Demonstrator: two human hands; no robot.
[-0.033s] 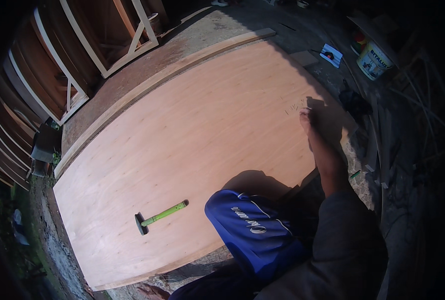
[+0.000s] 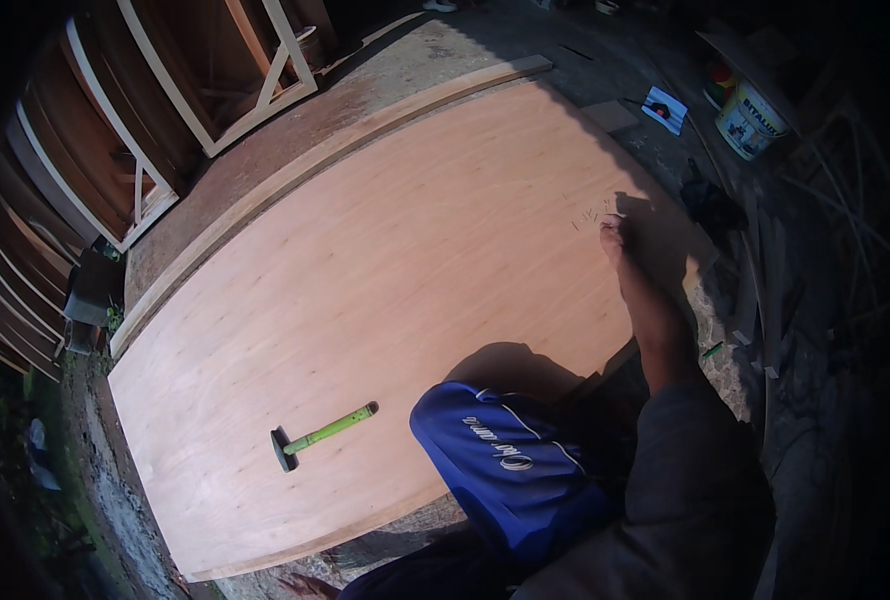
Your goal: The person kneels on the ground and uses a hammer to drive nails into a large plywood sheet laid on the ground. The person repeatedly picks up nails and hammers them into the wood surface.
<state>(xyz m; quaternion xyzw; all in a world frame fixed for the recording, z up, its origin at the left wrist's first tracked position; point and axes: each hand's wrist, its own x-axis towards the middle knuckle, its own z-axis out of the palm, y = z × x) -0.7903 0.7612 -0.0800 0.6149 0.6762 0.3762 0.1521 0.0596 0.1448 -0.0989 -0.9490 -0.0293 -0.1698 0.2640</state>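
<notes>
Your right hand (image 2: 613,232) reaches to small nails (image 2: 590,214) scattered on the plywood sheet (image 2: 395,290); you cannot tell whether its fingers pinch one. The green-handled hammer (image 2: 320,436) lies well apart, near your knee.

I see a large plywood sheet (image 2: 385,290) lying flat on the concrete ground (image 2: 265,170). On the sheet lies a hammer with a green handle (image 2: 323,436), and small nails (image 2: 593,213) are scattered near its far right edge.
</notes>
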